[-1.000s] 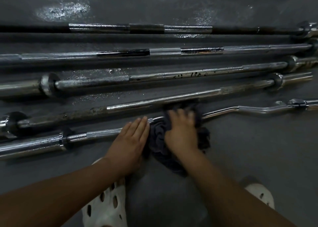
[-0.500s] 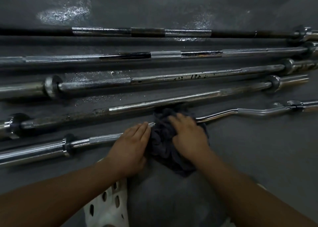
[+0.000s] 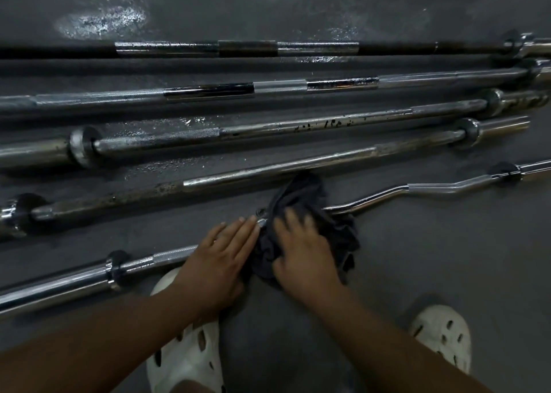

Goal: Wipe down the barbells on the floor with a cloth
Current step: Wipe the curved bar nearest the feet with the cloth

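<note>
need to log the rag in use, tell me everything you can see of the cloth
The cloth is dark grey, soft-looking fabric, crumpled into loose folds. It is bunched over the middle of the curl bar, nearest of the bars on the floor. The right hand presses flat on top of it; the left hand rests on the bar at its left edge.
</note>
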`<state>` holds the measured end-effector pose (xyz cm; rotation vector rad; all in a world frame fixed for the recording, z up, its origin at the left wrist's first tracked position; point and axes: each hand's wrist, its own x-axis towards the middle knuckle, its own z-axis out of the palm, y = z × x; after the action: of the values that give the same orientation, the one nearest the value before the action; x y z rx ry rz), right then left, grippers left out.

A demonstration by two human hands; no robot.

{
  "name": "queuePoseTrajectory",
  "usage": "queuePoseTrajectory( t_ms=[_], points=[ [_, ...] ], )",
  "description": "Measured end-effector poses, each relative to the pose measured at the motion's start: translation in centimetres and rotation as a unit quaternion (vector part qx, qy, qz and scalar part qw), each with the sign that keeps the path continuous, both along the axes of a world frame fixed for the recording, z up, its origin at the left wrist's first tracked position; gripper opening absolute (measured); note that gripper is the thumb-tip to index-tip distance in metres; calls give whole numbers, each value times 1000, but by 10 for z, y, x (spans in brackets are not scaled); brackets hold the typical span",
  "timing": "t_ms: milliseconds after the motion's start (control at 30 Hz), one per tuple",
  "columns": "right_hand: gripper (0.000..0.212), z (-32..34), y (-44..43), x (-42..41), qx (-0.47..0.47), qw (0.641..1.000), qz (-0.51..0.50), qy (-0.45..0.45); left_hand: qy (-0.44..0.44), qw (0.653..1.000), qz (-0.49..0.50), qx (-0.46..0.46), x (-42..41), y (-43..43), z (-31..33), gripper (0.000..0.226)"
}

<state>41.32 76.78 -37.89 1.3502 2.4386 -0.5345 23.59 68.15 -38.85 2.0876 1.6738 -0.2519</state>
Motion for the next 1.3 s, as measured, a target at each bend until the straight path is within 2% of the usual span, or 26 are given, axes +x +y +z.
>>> queuePoseTrajectory(
  t_ms=[67,100,200,233,267,367,400,433,467,533,567,633,733,800,867,900,967,1067,1100,1167,1233,1300],
  points=[
    [83,-1,7,6,0,996,84,2,9,1000,-2,2,-6,7,-1,98],
    [81,-2,22,16,13,998,65,-6,11,1000,-4,-2,-8,10,-1,101],
    [75,-2,52,39,44,988,-142,-50,11,1000,-4,-14,-11,13,0,106],
    [73,0,49,33,32,982,-176,-59,12,1000,-6,-18,-10,13,0,106],
    [73,3,44,22,24,985,-163,-51,13,1000,-10,-20,-10,12,0,107],
    [79,3,31,16,-12,999,48,-15,10,1000,-6,-13,-10,13,0,107],
    [81,2,42,27,-17,997,72,-18,7,1000,-3,-11,-10,12,0,107],
    [82,-1,56,41,-8,999,38,-31,6,1000,-2,-9,-10,12,-1,107],
    [82,-5,66,55,12,998,-44,-43,7,1000,-2,-7,-10,12,-1,107],
    [82,-6,67,63,18,973,-222,-57,9,1000,-1,-3,-10,12,-2,107],
    [79,-3,57,51,15,965,-257,-55,8,1000,1,-2,-9,12,-2,107],
    [77,4,32,26,6,979,-199,-32,8,1000,2,0,-9,12,-2,105],
    [84,2,33,47,-6,998,-67,-15,16,1000,-3,-1,-9,13,-2,101],
    [81,2,58,71,29,992,-109,-48,22,1000,1,6,-7,12,-3,96],
    [77,8,63,59,53,979,-160,-117,24,1000,10,15,-1,13,-5,91],
    [75,13,56,39,68,980,-135,-130,21,1000,13,19,4,13,-5,88],
    [72,13,28,3,69,995,-20,-70,11,1000,7,27,10,18,-5,87],
    [75,7,28,13,19,995,99,-28,-8,999,-22,33,12,27,-6,93],
    [76,3,42,30,35,995,89,-37,-18,999,-22,31,12,29,-7,96],
    [78,3,60,55,49,994,-59,-76,-34,999,-17,28,10,29,-8,101],
    [82,2,51,49,50,978,-189,-69,-44,998,-21,31,10,32,-9,101],
    [85,-1,24,32,51,986,-156,-37,-63,997,-34,32,13,39,-10,101]
  ],
)
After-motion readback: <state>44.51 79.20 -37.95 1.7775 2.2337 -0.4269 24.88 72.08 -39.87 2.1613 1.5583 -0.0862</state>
